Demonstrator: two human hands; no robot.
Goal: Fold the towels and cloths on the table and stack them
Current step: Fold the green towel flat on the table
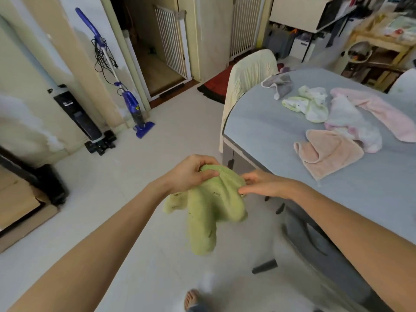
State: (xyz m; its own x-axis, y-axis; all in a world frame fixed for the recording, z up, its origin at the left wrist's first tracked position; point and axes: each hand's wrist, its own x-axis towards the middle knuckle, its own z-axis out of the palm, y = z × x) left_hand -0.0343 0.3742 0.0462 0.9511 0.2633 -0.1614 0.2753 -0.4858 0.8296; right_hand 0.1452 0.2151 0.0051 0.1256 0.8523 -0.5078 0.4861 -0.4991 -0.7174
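- Green towel (209, 206) is in the air over the floor, just off the desk (270, 131) corner, not on it. Likely held out there so it can hang free and open up before folding.
- Left hand (191, 174) grips the bunched top edge; fingers (208, 174) curled over the fabric, thumb under. This is the carrying point, rest of the towel droops below in loose lobes.
- Right hand (263, 184) sits at the towel's right side, fingers closed lightly on or against the edge; looks like it is hunting for a corner. Exact pinch is hidden by the cloth, so hold is a judgement.
- Step in hand: spreading it out, fold not started.
- Remaining pile on the desk, all unfolded: peach cloth (326, 154) nearest the edge, pink towel (380, 111) draped behind it, white-pink cloth (353, 129) between, green-trimmed white cloths (308, 104) further back, grey cloth (280, 84) near the far chair (249, 75).
- No stack visible yet; task looks early.
- Desk area in front of the peach cloth is bare, probable spot for laying the green one flat.
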